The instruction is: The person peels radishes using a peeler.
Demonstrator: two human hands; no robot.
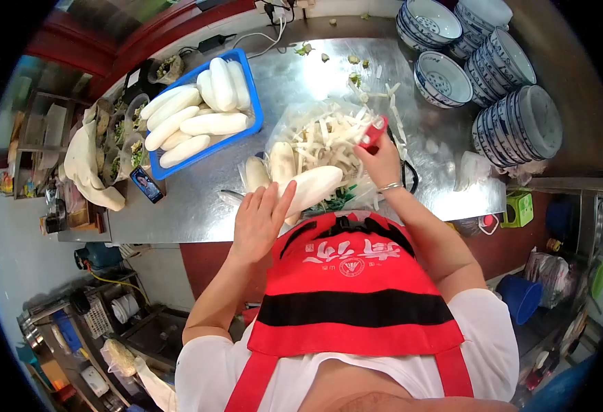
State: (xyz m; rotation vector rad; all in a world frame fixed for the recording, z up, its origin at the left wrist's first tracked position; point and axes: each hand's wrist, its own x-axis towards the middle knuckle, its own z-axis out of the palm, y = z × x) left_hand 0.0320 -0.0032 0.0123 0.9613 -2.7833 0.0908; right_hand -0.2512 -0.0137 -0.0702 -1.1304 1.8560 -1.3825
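Note:
My left hand (259,218) grips the near end of a peeled white radish (318,185), its fingers laid along the side. The radish is held over a clear plastic bag (279,127) heaped with pale peelings (325,134). Closed around a red peeler (374,132), my right hand (382,165) is above the right side of that heap, apart from the radish. Its blade is too small to make out. Duller radishes (282,162) lie by the bag's left side. Farther left, a blue basket (257,99) contains several smooth white radishes (222,86).
Stacks of blue-and-white bowls (518,127) line the right of the metal table (184,213). A single bowl group (443,79) stands nearer. A lit phone (146,185) leans by the basket's left corner. Peel scraps (353,60) and a cable (274,42) lie at the back.

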